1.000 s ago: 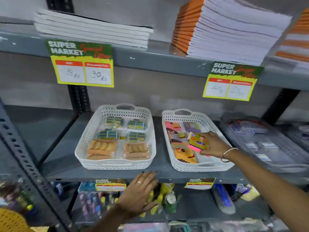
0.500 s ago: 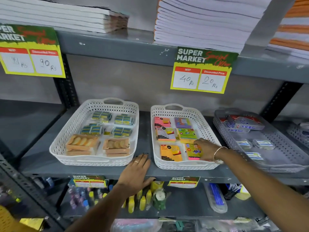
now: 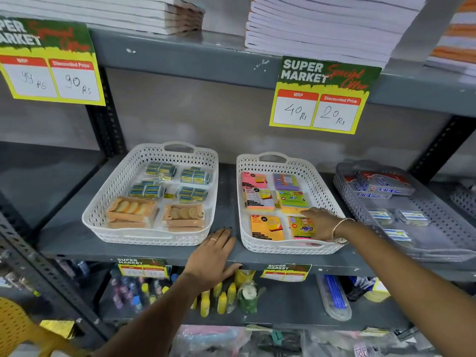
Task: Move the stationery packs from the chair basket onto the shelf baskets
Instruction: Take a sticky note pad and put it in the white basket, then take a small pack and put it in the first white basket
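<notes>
A white shelf basket point(image 3: 288, 249) holds several sticky-note packs in two columns. At its front right lies a yellow and green sticky-note pack point(image 3: 300, 228), low in the basket. My right hand point(image 3: 324, 225) is inside the basket, closed on that pack's right edge, with fingers reaching across its top. My left hand point(image 3: 211, 258) rests flat on the shelf's front edge, between the two white baskets, holding nothing. A second white basket point(image 3: 144, 238) to the left holds eraser packs and tan packs. The chair basket is out of view.
A grey basket point(image 3: 438, 253) with small packs stands right of the white ones. Notebook stacks point(image 3: 322, 27) fill the shelf above, with price signs point(image 3: 319, 99) hanging from its edge. Glue bottles point(image 3: 221, 300) stand on the shelf below. A yellow chair point(image 3: 15, 325) shows at bottom left.
My right hand has lowered the yellow and green pack from above the basket into its front right spot. The view has shifted right and closer. My left hand stays on the shelf edge.
</notes>
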`<state>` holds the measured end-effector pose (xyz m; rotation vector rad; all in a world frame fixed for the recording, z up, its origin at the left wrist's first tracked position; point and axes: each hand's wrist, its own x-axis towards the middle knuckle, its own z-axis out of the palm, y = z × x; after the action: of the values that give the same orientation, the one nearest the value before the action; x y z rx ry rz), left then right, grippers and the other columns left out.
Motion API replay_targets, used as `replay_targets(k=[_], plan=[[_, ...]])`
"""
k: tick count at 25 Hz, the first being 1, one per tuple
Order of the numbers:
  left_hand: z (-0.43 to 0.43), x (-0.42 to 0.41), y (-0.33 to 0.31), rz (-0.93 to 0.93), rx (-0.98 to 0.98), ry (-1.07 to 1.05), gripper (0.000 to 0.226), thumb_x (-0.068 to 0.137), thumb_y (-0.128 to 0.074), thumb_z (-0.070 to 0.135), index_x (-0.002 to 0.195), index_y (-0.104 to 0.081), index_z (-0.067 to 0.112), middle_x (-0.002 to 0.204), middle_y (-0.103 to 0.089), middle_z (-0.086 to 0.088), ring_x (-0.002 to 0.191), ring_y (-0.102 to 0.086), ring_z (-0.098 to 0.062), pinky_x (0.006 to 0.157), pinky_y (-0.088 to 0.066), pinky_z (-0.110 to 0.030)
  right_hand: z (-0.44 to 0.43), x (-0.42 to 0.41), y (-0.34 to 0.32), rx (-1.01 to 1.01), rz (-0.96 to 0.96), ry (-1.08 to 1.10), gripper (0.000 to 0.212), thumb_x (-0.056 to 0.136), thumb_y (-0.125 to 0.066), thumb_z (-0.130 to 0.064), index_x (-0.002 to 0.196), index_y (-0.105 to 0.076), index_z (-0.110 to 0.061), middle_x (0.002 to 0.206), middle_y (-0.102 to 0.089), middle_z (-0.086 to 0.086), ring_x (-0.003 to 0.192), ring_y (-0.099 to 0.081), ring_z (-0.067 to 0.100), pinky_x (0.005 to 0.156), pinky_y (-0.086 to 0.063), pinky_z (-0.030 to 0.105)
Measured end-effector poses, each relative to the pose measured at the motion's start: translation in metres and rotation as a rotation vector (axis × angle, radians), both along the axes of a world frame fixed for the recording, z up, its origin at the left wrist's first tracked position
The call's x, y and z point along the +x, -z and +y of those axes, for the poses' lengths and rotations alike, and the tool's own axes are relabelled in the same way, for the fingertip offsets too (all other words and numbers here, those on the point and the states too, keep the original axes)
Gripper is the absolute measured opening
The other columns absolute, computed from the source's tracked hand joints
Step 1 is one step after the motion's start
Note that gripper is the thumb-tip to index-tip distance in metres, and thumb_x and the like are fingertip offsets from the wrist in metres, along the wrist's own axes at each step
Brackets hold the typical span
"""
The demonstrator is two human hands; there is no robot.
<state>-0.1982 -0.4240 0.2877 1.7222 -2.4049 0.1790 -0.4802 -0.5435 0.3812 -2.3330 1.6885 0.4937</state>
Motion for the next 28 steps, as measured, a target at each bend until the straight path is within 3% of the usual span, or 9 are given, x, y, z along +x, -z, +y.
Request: replay_targets(k=[5,9,11,16,20,24,28], plan=[[0.005,0.000,-0.009,0.035,0.019,0.034,0.076,0.087,-0.033,0.063,0.143,-0.030,0.011,0.151,-0.028,-0.010,0.137,-0.025,-0.025,0.113,-0.013,-0.034,0.005,0.041,-0.044,-0.111,-0.195,-0.074,0.080,0.080,-0.066,-0.031,0.144,-0.021,-0.014,0.152,-0.023,0.015,0.141,-0.018,0.030,0.117,-0.015,0.037],[0.033,0.021,-0.006,0.028,-0.009,0.117,0.074,0.082,-0.036,0.063,0.134,-0.040,0.011,0.138,-0.048,-0.010,0.127,-0.043,-0.025,0.109,-0.025,-0.038,0.023,0.119,-0.077,-0.214,-0.376,-0.229,0.069,0.081,-0.065,-0.024,0.139,-0.030,-0.014,0.145,-0.034,0.016,0.134,-0.027,0.031,0.111,-0.023,0.035],[0.058,0.041,0.004,0.027,-0.049,0.109,0.071,0.082,-0.040,0.062,0.131,-0.040,0.011,0.138,-0.049,-0.012,0.128,-0.039,-0.026,0.110,-0.026,-0.040,0.039,0.171,-0.089,-0.220,-0.467,-0.350,0.066,0.082,-0.065,-0.021,0.138,-0.032,-0.013,0.142,-0.038,0.016,0.131,-0.030,0.031,0.109,-0.025,0.035],[0.143,0.118,0.038,0.081,0.055,-0.247,0.074,0.078,-0.043,0.061,0.134,-0.038,0.012,0.144,-0.040,-0.013,0.133,-0.028,-0.029,0.106,-0.017,-0.047,0.105,0.308,-0.084,-0.194,-0.647,-0.697,0.058,0.080,-0.065,-0.016,0.133,-0.041,-0.013,0.134,-0.046,0.013,0.125,-0.037,0.028,0.103,-0.027,0.028],[0.237,0.176,0.088,0.155,0.197,-0.579,0.084,0.077,-0.040,0.065,0.142,-0.028,0.012,0.143,-0.039,-0.012,0.132,-0.027,-0.030,0.107,-0.008,-0.047,0.172,0.401,-0.035,-0.067,-0.708,-0.924,0.058,0.082,-0.064,-0.020,0.134,-0.039,-0.013,0.135,-0.045,0.011,0.126,-0.036,0.026,0.105,-0.029,0.031],[0.342,0.204,0.153,0.271,0.399,-0.843,0.079,0.078,-0.040,0.067,0.132,-0.041,0.010,0.141,-0.044,-0.016,0.130,-0.029,-0.030,0.104,-0.014,-0.052,0.237,0.484,0.064,0.150,-0.584,-1.047,0.060,0.083,-0.063,-0.017,0.136,-0.037,-0.012,0.139,-0.041,0.012,0.131,-0.033,0.028,0.108,-0.025,0.031],[0.419,0.211,0.218,0.363,0.555,-0.995,0.079,0.074,-0.040,0.067,0.127,-0.042,0.009,0.133,-0.053,-0.017,0.126,-0.032,-0.030,0.103,-0.011,-0.050,0.293,0.534,0.190,0.358,-0.403,-1.039,0.058,0.081,-0.062,-0.015,0.134,-0.038,-0.008,0.136,-0.041,0.017,0.129,-0.036,0.033,0.107,-0.033,0.041]])
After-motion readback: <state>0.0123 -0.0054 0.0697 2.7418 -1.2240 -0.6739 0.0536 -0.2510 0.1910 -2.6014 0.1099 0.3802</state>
